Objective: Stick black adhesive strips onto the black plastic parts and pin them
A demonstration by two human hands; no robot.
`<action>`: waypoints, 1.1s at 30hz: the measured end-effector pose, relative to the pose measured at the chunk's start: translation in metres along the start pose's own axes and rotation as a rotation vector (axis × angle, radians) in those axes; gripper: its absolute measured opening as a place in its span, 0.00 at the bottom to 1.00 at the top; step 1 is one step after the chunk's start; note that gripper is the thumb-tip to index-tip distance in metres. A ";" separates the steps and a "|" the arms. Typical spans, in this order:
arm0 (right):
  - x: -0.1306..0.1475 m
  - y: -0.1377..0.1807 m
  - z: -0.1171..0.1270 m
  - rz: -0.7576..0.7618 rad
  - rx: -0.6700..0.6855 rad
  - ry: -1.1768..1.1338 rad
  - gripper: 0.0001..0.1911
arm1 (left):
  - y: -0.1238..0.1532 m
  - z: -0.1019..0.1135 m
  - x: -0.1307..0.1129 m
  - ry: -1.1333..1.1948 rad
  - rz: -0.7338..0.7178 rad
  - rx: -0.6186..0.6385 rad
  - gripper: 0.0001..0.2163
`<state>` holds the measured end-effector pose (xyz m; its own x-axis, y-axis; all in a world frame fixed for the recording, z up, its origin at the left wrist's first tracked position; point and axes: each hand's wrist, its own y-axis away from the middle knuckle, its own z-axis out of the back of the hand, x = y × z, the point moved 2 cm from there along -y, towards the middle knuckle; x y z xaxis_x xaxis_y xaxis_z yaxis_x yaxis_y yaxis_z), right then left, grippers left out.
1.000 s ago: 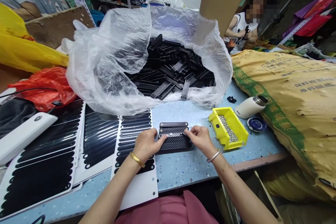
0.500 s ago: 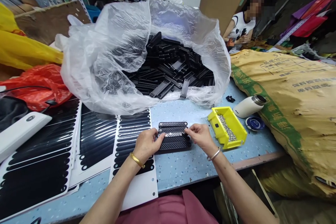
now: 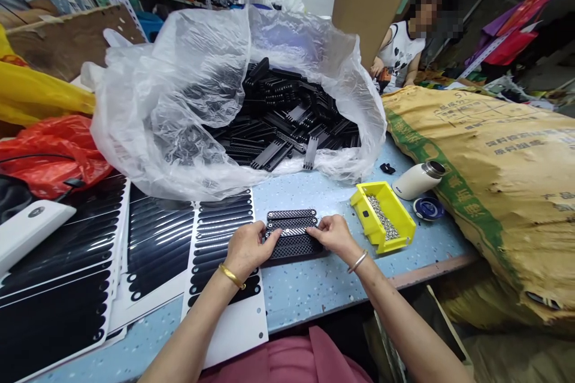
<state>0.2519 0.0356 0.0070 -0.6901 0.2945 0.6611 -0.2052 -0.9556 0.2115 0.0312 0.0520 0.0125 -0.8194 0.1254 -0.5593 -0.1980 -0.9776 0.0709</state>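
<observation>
Several black strips with a diamond-textured face [image 3: 291,214] lie side by side on the blue speckled table [image 3: 305,299], with small silver dots at the ends of the upper ones. My left hand [image 3: 246,246] is closed at the left end of a middle strip [image 3: 294,231], thumb lying on it. My right hand [image 3: 333,236] pinches the right end of that same strip. The fingertips under the strip's edges are partly hidden. A yellow bin [image 3: 381,218] holding small silver metal pieces stands right of my right hand.
Behind my hands, a large clear plastic bag [image 3: 179,131] gapes open, full of black strips [image 3: 278,119]. Sheets of black die-cut stickers [image 3: 220,239] lie left. An uncapped white bottle [image 3: 415,181], its blue lid [image 3: 428,208] and a big yellow sack [image 3: 494,161] are right. Co-workers sit beyond.
My right hand has shifted from the second strip's right end down to the middle strip's end. The left hand stays on its end. The whole view has moved slightly.
</observation>
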 end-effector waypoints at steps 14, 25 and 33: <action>-0.002 0.000 0.014 -0.122 0.207 -0.505 0.12 | -0.004 0.005 0.007 0.114 0.025 0.074 0.17; -0.002 -0.006 0.010 -0.191 0.253 -0.549 0.09 | -0.004 0.007 0.007 0.380 0.148 0.195 0.15; 0.002 -0.002 0.011 -0.151 0.235 -0.534 0.09 | -0.008 0.007 0.018 0.877 0.277 0.390 0.11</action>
<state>0.2585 0.0385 0.0163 -0.2087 0.4495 0.8686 -0.0731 -0.8928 0.4444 0.0146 0.0629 0.0073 -0.2074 -0.4212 -0.8829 -0.3514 -0.8102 0.4691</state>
